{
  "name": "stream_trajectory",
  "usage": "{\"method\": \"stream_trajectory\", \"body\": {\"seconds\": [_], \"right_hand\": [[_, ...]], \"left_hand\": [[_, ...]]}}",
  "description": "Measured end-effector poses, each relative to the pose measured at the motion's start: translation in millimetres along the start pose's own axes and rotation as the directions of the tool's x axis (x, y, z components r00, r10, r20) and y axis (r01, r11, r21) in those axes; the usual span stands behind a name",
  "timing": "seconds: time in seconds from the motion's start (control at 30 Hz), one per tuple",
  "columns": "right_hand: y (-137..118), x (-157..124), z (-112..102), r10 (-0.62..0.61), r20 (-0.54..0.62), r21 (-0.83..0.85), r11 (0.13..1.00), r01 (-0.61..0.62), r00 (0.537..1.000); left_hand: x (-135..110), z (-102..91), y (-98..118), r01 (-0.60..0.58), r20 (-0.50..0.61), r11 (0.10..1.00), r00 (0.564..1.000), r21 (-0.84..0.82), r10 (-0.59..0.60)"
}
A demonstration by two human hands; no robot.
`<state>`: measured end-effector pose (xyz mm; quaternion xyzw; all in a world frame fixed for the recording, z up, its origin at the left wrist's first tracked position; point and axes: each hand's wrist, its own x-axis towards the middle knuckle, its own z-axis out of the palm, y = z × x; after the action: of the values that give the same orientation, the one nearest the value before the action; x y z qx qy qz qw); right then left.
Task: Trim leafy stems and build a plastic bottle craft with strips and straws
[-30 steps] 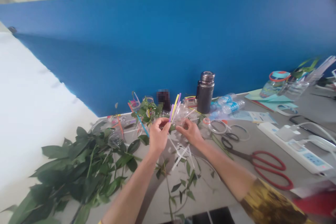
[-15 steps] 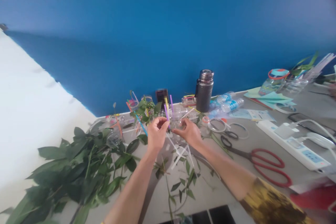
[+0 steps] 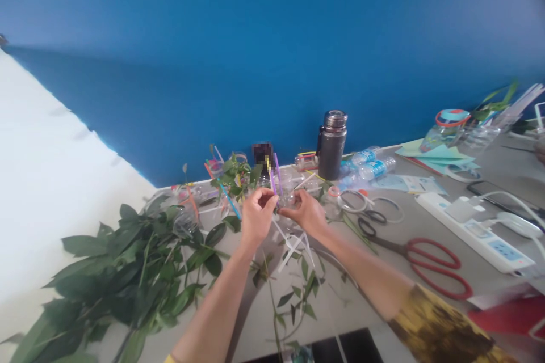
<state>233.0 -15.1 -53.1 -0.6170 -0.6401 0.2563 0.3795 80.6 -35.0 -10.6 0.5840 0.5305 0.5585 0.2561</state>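
My left hand (image 3: 256, 216) is closed in a pinch on a small bunch of coloured straws (image 3: 275, 174), purple and yellow, that stand upright from its fingertips. My right hand (image 3: 305, 212) is closed too, its fingertips meeting the left hand's at the foot of the straws. Both hands hover over the grey table (image 3: 340, 306) among loose white straw pieces (image 3: 296, 245) and leafy twigs (image 3: 293, 295). Clear small jars (image 3: 289, 190) stand just behind the hands.
A pile of green leafy branches (image 3: 123, 278) fills the left. A dark flask (image 3: 332, 144), water bottles (image 3: 368, 167), tape rings (image 3: 374, 209), red-handled scissors (image 3: 426, 264), a white power strip (image 3: 481, 232) and paper sheets (image 3: 438, 156) lie to the right. A blue wall (image 3: 272, 68) stands behind.
The straws in my left hand have swung from leaning right to standing nearly upright, and fewer show. My right hand has moved in until its fingertips meet the left's.
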Motion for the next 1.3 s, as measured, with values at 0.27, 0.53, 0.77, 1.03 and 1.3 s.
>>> {"method": "stream_trajectory", "body": {"seconds": [0.27,0.53,0.77,1.03,1.3], "right_hand": [[0,0,1,-0.017,-0.029,-0.017,1.0,0.017,0.999],[-1,0,-1,-0.01,0.0,0.024,1.0,0.01,1.0],[-2,1,-2,-0.009,0.0,0.029,1.0,0.009,1.0],[-1,1,0,0.014,-0.014,0.05,0.999,-0.013,1.0],[12,10,8,-0.032,-0.035,0.391,0.92,0.043,0.999]], "left_hand": [[-2,4.2,0,0.011,-0.01,1.0,1.0,-0.014,-0.011],[-7,7.7,1,-0.023,-0.047,0.997,0.999,0.073,0.026],[-8,8.3,-2,-0.008,-0.061,0.999,0.998,0.054,0.012],[-9,8.0,1,-0.017,-0.049,0.998,0.999,0.06,0.02],[-10,7.9,-9,0.11,-0.139,0.987,0.982,-0.118,-0.126]]}}
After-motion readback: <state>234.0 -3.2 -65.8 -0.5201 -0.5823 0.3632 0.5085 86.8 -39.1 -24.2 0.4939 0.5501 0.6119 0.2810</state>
